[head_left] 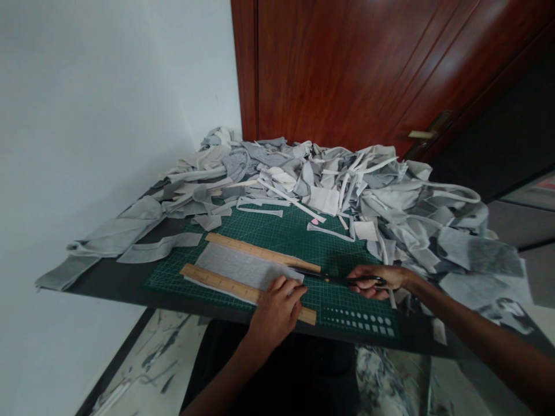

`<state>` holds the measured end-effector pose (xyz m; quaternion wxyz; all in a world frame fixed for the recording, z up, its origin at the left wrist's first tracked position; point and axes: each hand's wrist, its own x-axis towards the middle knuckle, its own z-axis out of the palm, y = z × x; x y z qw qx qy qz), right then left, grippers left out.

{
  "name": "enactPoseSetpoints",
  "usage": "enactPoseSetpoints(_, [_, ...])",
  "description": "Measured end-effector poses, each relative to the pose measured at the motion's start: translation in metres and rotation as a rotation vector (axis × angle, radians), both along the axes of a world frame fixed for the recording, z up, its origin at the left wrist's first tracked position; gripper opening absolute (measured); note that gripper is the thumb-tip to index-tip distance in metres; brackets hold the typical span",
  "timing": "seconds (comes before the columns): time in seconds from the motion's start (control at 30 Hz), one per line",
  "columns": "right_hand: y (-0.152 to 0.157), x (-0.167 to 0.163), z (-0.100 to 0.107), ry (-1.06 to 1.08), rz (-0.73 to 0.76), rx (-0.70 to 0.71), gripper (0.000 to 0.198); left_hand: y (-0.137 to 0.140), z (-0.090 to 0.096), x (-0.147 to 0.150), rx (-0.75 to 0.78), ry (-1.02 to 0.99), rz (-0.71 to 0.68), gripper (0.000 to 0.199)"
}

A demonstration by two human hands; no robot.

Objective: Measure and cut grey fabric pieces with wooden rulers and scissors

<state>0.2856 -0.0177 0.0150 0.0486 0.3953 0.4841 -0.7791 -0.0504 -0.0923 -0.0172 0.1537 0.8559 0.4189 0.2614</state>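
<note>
Here, two rulers (260, 252) along one cloth (236, 267), one pair of scissors (326, 278)

One view only: your head cam, looking forward and steeply down at the counter (117, 281) mid-frame. Near range: left hand (277, 309) and right hand (372, 281) below centre. Wall (87, 104) upper left, door (329, 69) upper right, floor (173, 346) lower left.

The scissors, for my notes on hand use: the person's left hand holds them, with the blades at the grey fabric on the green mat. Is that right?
Not quite: the head view shows the scissors in the right hand, not the left. The blades are indeed at the grey fabric on the green mat.
</note>
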Motion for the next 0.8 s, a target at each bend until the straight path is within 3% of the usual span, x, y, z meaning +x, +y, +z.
enactPoseSetpoints(0.47, [0.011,-0.035,0.009,0.035,-0.009,-0.034,0.047,0.000,0.001,0.000,-0.011,-0.015,-0.008,0.037])
enactPoseSetpoints(0.8, [0.014,-0.039,0.007,0.050,0.020,0.024,0.042,0.000,0.001,0.000,-0.029,-0.011,-0.003,0.036])
